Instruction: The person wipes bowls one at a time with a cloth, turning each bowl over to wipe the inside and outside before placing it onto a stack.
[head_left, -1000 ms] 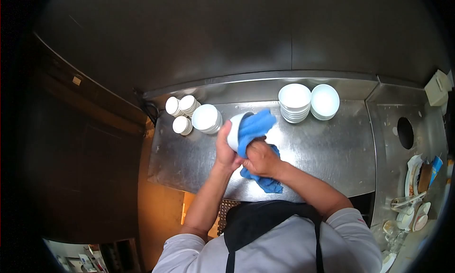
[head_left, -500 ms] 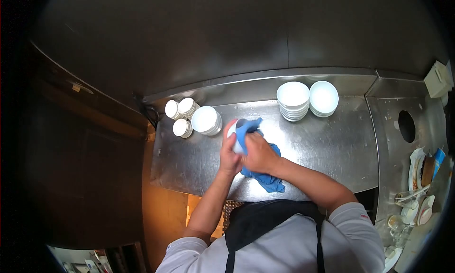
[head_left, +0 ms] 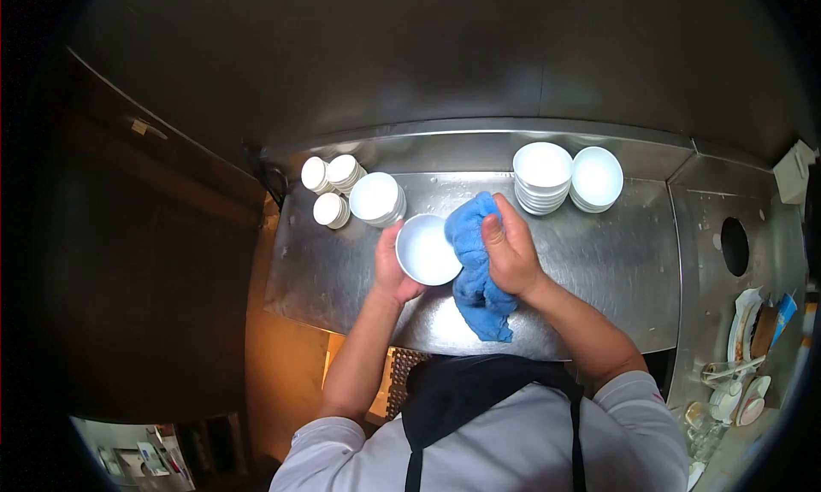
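A white bowl [head_left: 428, 249] is held from its left side by my left hand [head_left: 392, 265], its opening facing up toward me. My right hand [head_left: 513, 251] grips a blue cloth [head_left: 481, 295], which hangs down beside the bowl and meets its right rim. Just beyond my left hand stands a stack of white bowls [head_left: 377, 199]. Smaller white cups [head_left: 330, 209] are stacked to the left of that. Farther right, at the back, are a tall stack of white bowls [head_left: 543, 167] and a second stack [head_left: 597, 178] alongside.
The steel counter [head_left: 599, 278] ends in a raised back edge against a dark wall. At right, a steel surface has a round hole [head_left: 734, 247]. Used dishes [head_left: 727, 400] and a long plate [head_left: 742, 325] crowd its near part. A pale box [head_left: 794, 171] sits at the far right.
The cloth has come out of the bowl's inside, and my right hand has moved right with it. My left hand has turned the bowl so its opening faces up.
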A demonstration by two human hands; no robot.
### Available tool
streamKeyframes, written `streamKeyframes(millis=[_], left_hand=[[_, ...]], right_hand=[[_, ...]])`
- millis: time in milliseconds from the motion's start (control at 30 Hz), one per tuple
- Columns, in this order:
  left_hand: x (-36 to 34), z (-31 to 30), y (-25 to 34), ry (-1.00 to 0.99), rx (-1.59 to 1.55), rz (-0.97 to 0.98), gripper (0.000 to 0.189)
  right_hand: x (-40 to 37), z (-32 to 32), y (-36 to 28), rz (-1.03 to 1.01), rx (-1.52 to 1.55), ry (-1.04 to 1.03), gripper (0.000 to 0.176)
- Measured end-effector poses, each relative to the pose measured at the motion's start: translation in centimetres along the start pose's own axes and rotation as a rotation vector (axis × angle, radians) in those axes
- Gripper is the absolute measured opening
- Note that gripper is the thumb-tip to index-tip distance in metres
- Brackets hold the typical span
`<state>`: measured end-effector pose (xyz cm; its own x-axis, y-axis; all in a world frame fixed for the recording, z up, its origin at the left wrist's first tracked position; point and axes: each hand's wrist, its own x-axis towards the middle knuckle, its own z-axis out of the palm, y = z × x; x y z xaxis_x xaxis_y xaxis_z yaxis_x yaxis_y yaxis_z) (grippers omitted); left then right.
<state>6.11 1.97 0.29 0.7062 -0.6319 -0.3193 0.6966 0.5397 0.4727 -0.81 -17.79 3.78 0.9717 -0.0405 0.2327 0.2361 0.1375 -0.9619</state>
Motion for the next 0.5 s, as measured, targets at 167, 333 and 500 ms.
streamKeyframes(millis=[167, 333, 500], left_hand=[[0.6, -0.6, 0.7, -0.162, -0.030, -0.187, 0.057], [0.5, 1.4, 0.0, 0.099, 0.184, -0.087, 0.051], [0.0, 2.4, -3.9, 0.145, 0.584, 0.340, 0.042]], right_hand=[[1.4, 0.1, 2.4, -0.657, -0.716, -0.544, 0.059], [-1.2, 1.2, 6.3, -0.635, -0.961, -0.260, 0.058], [-2.8, 4.0, 6.4, 0.020, -0.435, -0.057, 0.056]])
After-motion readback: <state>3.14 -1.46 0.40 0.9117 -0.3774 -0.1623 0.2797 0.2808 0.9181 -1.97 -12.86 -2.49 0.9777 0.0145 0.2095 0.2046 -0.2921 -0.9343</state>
